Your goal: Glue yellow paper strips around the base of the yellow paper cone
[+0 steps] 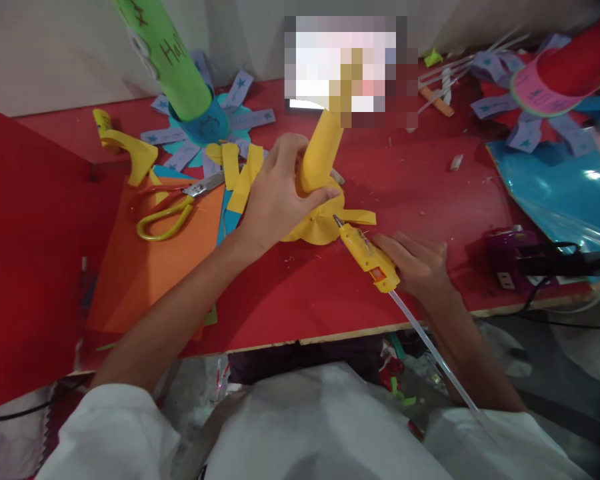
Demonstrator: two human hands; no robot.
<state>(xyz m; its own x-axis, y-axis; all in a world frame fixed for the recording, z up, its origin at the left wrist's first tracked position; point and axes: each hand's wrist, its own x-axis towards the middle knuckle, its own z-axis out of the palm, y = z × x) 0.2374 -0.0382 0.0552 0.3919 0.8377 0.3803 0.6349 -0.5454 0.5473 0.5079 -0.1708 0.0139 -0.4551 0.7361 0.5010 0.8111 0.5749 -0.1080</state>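
My left hand (280, 193) is closed around the lower part of a yellow paper cone (323, 150), its thumb lying over the round, scalloped yellow paper base (320, 227). A yellow paper strip (359, 217) sticks out to the right from that base. In my right hand (417, 260) is a yellow hot glue gun (370, 257), its metal nozzle at the base's right edge beside the strip. Whether the nozzle touches the paper I cannot tell. A long clear glue stick (430, 347) trails from the gun's rear. Part of the cone's top is blurred out by pixelation.
Scissors (167, 223) lie on orange paper (165, 280) at left, near loose yellow strips (245, 180). Behind stands a green paper tube (173, 67). At right are a red-and-pink paper piece (535, 87), a blue plastic-wrapped pack (555, 193) and a purple power socket (513, 257) with cables.
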